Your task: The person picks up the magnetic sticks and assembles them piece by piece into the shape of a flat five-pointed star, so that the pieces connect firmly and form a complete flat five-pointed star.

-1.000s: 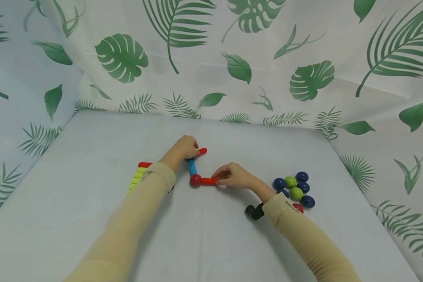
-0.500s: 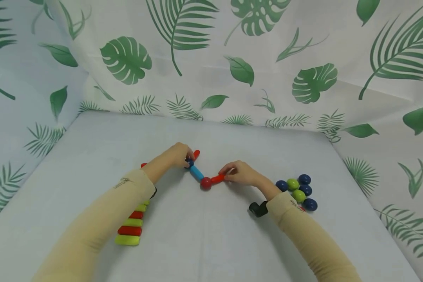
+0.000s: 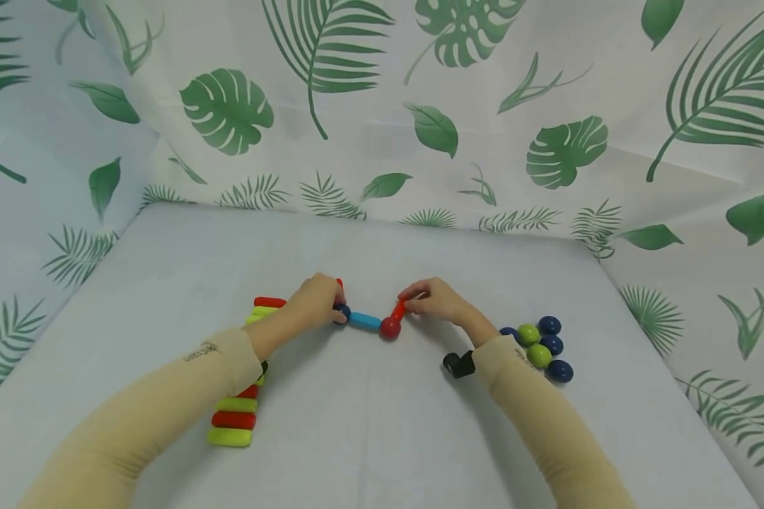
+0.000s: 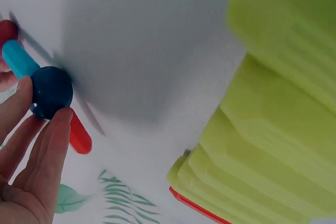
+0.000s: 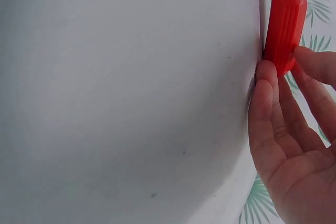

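Note:
Two balls and several rods are joined into one chain over the middle of the table. My left hand (image 3: 316,300) pinches the dark blue ball (image 4: 52,92) between thumb and fingers. A red rod (image 4: 80,132) sticks out from that ball on the far side. From the blue ball a light blue rod (image 3: 365,321) leads to a red ball (image 3: 390,327). A second red rod (image 5: 286,27) angles away from the red ball, and my right hand (image 3: 439,300) pinches its free end. In the right wrist view the red ball is cut off by the top edge.
A row of yellow-green and red rods (image 3: 233,419) lies on the left, partly under my left forearm. Dark blue and green balls (image 3: 539,355) are grouped at the right beside my right sleeve. A black wrist camera (image 3: 458,365) sits at my right wrist.
The joined piece has turned: the blue ball came nearer and left, the red ball shifted right. The light blue rod now lies nearly sideways. The right-hand red rod swung to point away.

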`<state>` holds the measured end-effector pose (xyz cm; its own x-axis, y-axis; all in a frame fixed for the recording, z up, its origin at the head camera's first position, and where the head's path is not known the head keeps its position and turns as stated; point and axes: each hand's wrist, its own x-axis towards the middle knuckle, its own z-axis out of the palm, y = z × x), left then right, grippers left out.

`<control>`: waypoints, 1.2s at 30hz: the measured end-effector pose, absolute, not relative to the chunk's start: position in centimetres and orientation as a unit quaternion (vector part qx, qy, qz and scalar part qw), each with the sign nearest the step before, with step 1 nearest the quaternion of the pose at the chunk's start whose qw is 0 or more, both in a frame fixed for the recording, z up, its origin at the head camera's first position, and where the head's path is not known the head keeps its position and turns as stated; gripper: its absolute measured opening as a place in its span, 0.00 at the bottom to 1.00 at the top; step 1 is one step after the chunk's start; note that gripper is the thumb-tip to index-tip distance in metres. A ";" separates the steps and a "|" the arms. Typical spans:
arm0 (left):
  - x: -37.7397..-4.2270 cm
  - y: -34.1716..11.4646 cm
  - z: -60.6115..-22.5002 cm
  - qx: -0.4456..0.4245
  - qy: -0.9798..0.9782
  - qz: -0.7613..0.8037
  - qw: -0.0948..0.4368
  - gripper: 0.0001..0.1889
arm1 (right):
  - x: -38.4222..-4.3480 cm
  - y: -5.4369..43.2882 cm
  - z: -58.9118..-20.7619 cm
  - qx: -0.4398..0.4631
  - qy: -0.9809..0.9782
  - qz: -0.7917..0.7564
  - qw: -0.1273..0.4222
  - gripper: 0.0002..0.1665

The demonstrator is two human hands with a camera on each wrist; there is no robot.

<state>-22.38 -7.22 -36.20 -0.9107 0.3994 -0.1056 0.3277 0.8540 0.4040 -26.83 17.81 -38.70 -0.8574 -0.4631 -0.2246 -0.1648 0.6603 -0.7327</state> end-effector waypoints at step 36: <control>-22.2 -7.9 -36.0 0.169 0.958 0.220 0.078 0.14 | -23.2 31.4 -32.5 -0.136 0.937 -0.299 0.116 0.24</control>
<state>-22.17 -7.86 -36.02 -0.9307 0.3581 -0.0742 0.2899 0.8462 0.4471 -23.20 31.45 -32.48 -0.9359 -0.3251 -0.1353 -0.1864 0.7834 -0.5929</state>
